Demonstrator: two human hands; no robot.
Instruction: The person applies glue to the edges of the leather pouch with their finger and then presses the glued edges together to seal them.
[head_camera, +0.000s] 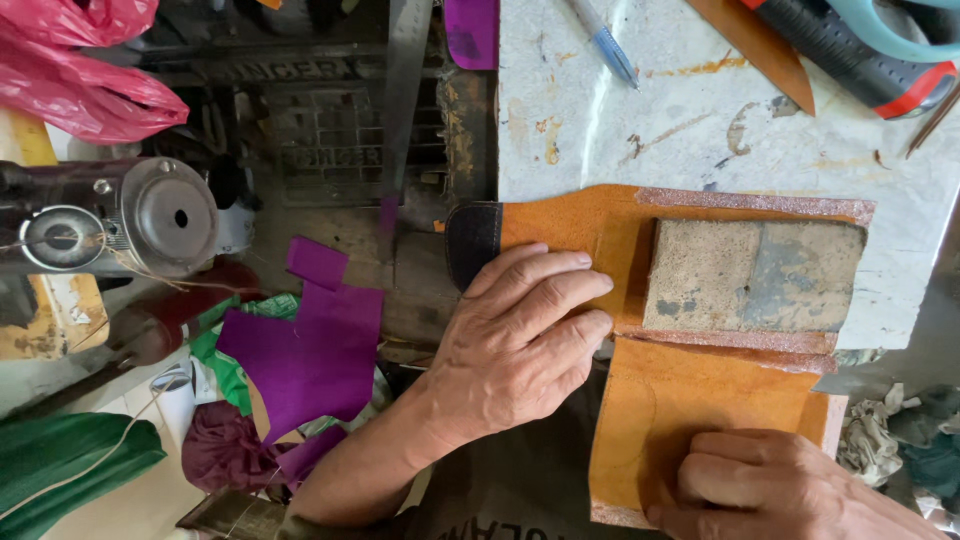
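A tan leather piece lies across the edge of a white marble slab, its lower flap hanging over the near edge. A grey stone block rests on the leather as a weight. My left hand lies flat on the leather's left part, fingers pressed together, next to the block. My right hand presses on the hanging flap with curled fingers near its bottom corner. A dark strip ends the leather at the left.
Purple leather scraps and green material lie on the floor at left. A sewing machine stands at far left, pink plastic bags above it. A blue pen and a red-black tool lie on the slab.
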